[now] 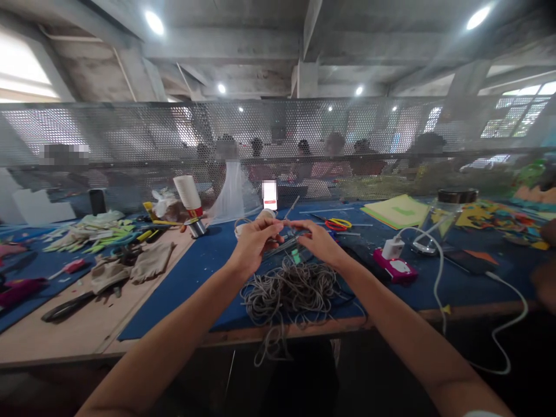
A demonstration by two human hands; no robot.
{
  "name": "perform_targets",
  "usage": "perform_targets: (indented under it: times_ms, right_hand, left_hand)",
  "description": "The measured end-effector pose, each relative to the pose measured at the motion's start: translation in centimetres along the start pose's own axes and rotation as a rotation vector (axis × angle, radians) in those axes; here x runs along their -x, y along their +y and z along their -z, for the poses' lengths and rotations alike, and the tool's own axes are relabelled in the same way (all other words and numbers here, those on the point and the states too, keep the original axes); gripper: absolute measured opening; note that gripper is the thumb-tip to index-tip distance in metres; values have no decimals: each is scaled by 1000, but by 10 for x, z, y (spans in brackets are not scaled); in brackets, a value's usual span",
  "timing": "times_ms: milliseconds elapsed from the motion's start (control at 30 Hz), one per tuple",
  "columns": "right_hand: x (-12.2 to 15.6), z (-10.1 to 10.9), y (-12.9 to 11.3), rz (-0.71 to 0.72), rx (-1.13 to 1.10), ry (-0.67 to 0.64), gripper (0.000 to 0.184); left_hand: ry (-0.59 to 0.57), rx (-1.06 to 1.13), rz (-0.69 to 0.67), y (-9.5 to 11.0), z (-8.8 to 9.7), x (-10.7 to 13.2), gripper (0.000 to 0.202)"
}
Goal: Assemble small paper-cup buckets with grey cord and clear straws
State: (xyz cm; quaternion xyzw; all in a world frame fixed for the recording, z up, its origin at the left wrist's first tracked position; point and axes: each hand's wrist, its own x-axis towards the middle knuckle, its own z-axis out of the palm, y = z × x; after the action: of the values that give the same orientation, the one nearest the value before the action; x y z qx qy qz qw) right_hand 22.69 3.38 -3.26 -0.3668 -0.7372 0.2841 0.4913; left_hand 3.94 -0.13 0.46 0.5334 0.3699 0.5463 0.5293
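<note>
Fingers [273, 230] of my left hand [256, 238] and right hand [319, 242] are pinched shut on thin rods [284, 243]. I hold the rods between both hands, just above a cord tangle [290, 292] that lies on the blue mat [204, 272] and spills over the table's front edge. Scissors [337, 223] lie just beyond my hands. Off to the right stands a clear jar [441, 223] with a black lid; I cannot tell what is in it. A tilted cup stack [187, 194] stands to the left.

Grey cord [290, 292], tangled, ctr blue mat [204, 272]
</note>
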Motion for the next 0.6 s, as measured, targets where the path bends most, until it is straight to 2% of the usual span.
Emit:
perform_targets:
  times_ms: [100, 167, 400, 600]
  right_hand:
    - [-3, 5, -3, 15, -87, 171, 30]
    - [-3, 8, -9, 40, -182, 229, 29]
    - [-1, 11, -23, 60, -311, 324, 23]
    - [-2, 16, -22, 30, -316, 396, 25]
  left_hand:
    - [12, -53, -22, -2, -3, 0, 20]
    - [0, -67, -31, -2, -6, 1, 20]
    - [-78, -129, -22, -1, -20, -1, 20]
    - [-57, -192, -25, -5, -14, 1, 20]
